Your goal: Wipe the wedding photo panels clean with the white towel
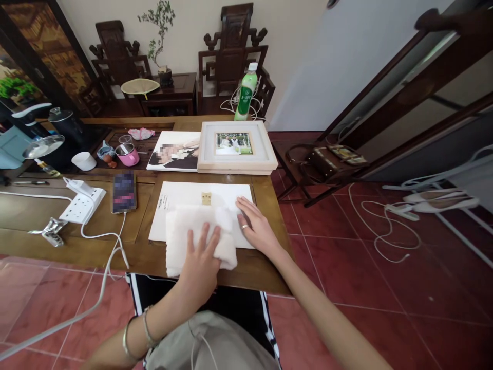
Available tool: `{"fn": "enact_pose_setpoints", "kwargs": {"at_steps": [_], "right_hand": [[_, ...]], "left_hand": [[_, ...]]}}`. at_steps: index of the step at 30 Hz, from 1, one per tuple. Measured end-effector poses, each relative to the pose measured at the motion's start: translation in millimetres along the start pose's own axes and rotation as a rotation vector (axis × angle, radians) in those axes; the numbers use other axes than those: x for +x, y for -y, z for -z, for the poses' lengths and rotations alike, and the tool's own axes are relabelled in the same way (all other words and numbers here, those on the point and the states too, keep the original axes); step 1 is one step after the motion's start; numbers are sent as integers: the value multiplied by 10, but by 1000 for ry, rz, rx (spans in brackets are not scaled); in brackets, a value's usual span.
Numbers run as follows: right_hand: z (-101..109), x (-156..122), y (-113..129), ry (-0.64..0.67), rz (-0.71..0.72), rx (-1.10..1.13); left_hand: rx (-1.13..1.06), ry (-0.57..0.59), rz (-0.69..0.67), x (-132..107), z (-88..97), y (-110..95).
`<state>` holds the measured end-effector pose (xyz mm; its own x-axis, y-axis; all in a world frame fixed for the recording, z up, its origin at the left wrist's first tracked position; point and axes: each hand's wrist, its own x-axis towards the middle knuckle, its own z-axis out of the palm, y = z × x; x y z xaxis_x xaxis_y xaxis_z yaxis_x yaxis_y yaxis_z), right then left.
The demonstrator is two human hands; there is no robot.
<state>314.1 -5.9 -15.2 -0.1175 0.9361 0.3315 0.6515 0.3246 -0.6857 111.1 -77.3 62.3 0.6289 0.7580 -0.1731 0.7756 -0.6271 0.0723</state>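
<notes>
A folded white cloth [188, 226] lies on a white board [185, 195] that rests flat on the wooden table [115, 252]. My left hand [202, 262] presses flat on the cloth, fingers spread and open. My right hand [257, 226], wearing a ring, lies flat on the board's right part, just beside the cloth, fingers stretched out. A small wooden hanger piece [207, 198] sits on the board just beyond the cloth.
A white picture frame [236, 163] and a photo print [175, 150] lie farther back. A phone [124, 191], a power strip [82, 204] with cables, a pink cup [128, 154] and a green bottle [246, 93] stand around. Red tiled floor with cords lies to the right.
</notes>
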Motion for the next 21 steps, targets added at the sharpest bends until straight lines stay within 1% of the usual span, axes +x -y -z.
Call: {"fn": "enact_pose_setpoints", "kwargs": {"at_steps": [2, 6, 9, 12, 14, 16, 18, 21], "right_hand": [[-1, 0, -3, -6, -2, 3], [-4, 3, -8, -15, 10, 22], [-7, 9, -13, -15, 11, 19], [-12, 14, -22, -16, 10, 8], [-15, 17, -32, -8, 19, 1], [-18, 17, -45, 2, 32, 0], [-20, 16, -57, 3, 38, 6], [-19, 10, -64, -5, 28, 21]], "left_hand": [[-17, 3, -4, 137, 66, 78], [-30, -68, 32, 573, 157, 280], [-35, -119, 23, 884, 155, 401], [-6, -190, -4, 1056, 108, 439], [14, -195, -7, 1060, 75, 399], [34, -175, -13, 969, 46, 307], [48, -149, -27, 794, 16, 177], [35, -101, -47, 447, -41, -30]]}}
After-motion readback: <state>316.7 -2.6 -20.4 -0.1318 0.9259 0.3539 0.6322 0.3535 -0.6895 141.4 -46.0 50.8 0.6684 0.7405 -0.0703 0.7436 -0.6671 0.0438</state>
